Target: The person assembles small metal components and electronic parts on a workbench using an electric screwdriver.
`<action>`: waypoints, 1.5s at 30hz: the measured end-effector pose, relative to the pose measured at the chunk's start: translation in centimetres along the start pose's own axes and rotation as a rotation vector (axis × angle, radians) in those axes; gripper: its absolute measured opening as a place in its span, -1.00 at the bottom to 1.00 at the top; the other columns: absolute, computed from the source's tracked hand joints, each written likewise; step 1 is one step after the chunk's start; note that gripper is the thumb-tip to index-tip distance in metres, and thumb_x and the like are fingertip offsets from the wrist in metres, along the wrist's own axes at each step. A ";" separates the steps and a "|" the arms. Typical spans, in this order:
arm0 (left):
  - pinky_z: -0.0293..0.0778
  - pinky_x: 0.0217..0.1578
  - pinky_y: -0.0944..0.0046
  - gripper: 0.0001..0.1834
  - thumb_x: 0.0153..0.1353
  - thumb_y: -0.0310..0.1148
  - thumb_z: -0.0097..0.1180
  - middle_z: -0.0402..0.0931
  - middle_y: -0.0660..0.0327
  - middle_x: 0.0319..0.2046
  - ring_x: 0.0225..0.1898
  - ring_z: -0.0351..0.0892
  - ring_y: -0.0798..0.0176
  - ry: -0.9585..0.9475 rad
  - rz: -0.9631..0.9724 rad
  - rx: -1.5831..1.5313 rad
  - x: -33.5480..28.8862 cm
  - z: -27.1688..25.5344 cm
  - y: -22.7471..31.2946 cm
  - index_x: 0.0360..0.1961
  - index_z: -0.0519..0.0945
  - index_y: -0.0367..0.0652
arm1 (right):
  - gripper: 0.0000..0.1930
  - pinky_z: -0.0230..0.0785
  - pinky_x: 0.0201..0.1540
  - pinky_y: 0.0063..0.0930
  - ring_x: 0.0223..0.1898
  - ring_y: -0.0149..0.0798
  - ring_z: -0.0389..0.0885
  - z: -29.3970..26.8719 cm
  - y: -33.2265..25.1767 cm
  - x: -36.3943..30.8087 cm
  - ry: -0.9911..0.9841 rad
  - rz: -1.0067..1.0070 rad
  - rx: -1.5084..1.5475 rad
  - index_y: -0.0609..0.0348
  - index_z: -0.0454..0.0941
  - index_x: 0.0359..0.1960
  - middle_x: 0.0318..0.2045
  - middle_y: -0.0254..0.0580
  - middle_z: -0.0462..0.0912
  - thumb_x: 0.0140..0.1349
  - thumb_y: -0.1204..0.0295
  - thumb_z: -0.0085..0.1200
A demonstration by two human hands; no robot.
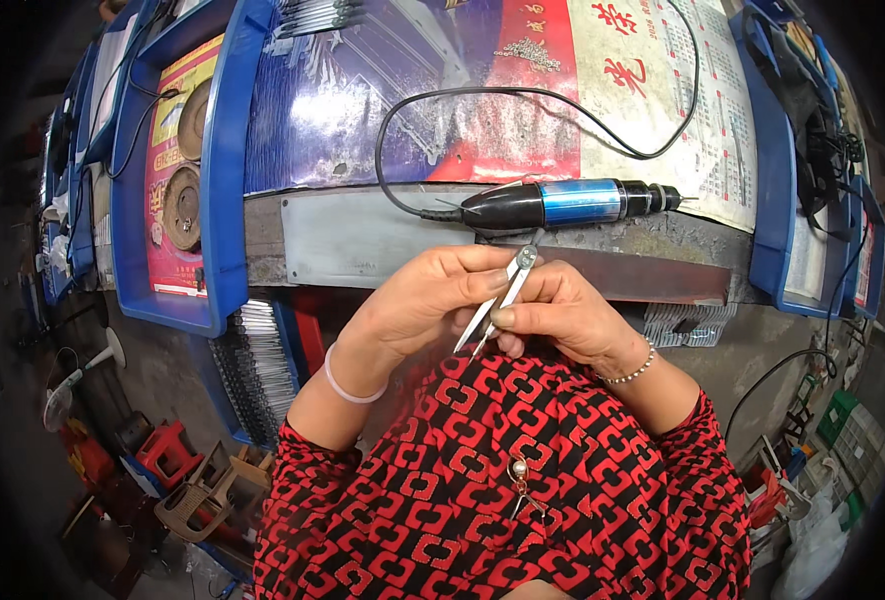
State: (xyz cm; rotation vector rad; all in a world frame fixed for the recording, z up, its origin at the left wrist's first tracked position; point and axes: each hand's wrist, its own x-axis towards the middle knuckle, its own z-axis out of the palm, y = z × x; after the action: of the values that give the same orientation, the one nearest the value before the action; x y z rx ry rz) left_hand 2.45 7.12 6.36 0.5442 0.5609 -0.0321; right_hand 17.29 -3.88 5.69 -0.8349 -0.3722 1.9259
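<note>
A silver drawing compass [517,277] is held up between my two hands, just beyond the front of my shirt. Its round hinge points away from me and its two slim legs come down toward me, slightly apart at the tips. My left hand [431,292] pinches one leg below the hinge with thumb and fingers. With thumb and bent fingers, my right hand [563,315] grips the other leg. Right behind them lies a corded handheld electric screwdriver [578,203], black with a blue band, its thin bit pointing right; neither hand touches it.
A cable [388,130] loops across printed sheets [523,90] covering the bench. A blue tray [226,180] with round brown dishes [183,208] stands left; another blue tray [775,180] holds black items. Rows of similar metal pieces [258,345] sit below left, with more [315,15] at the far edge.
</note>
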 end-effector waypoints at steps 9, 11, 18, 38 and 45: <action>0.47 -0.14 0.26 -0.66 0.07 -0.31 0.22 0.55 0.15 -0.32 -0.27 0.54 0.26 -0.040 0.126 -0.158 -0.9 -1.9 2.1 -0.18 0.54 -0.32 | -0.84 0.31 -0.44 -0.65 -0.52 -0.51 0.46 0.7 -1.5 0.7 0.060 -0.079 -0.108 0.30 0.57 -0.43 -0.54 -0.33 0.54 0.17 0.42 0.11; 0.46 -0.16 0.32 -0.69 0.10 -0.35 0.20 0.57 0.15 -0.36 -0.29 0.54 0.29 0.002 0.192 -0.071 -1.6 -1.9 2.5 -0.18 0.54 -0.33 | -0.83 0.32 -0.42 -0.66 -0.52 -0.52 0.45 0.7 -2.0 0.8 0.155 -0.246 -0.490 0.31 0.55 -0.38 -0.54 -0.35 0.53 0.19 0.41 0.10; 0.39 -0.51 0.52 -0.89 0.22 -0.43 0.02 0.55 0.18 -0.46 -0.51 0.56 0.38 0.227 0.029 0.313 -7.3 0.9 0.9 -0.33 0.49 -0.27 | -0.80 0.34 -0.45 -0.71 -0.51 -0.56 0.45 3.1 -1.9 2.2 0.139 -0.169 -0.325 0.32 0.50 -0.23 -0.42 -0.32 0.54 0.23 0.40 0.03; 0.21 -0.63 0.53 -0.76 0.33 -0.38 -0.23 0.37 0.33 -0.59 -0.64 0.25 0.55 0.263 0.215 0.172 -9.9 -2.0 -1.5 -0.30 0.46 -0.31 | -0.89 0.32 -0.44 -0.71 -0.46 -0.56 0.47 5.1 0.9 5.8 0.073 -0.008 -0.389 0.29 0.47 -0.28 -0.45 -0.31 0.56 0.24 0.49 0.00; 0.21 -0.62 0.55 -0.72 0.36 -0.33 -0.25 0.43 0.27 -0.52 -0.62 0.26 0.54 0.210 0.137 -0.041 -10.1 -2.8 -1.8 -0.14 0.43 -0.32 | -0.89 0.32 -0.43 -0.71 -0.44 -0.56 0.49 5.4 0.7 6.0 0.121 0.048 -0.391 0.28 0.48 -0.28 -0.45 -0.33 0.56 0.22 0.48 0.01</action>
State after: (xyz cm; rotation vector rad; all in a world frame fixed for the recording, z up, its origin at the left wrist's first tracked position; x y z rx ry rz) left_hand -7.83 5.81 8.66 0.5483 0.7255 0.1683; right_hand 11.32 1.54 6.81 -1.2170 -0.6730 1.8621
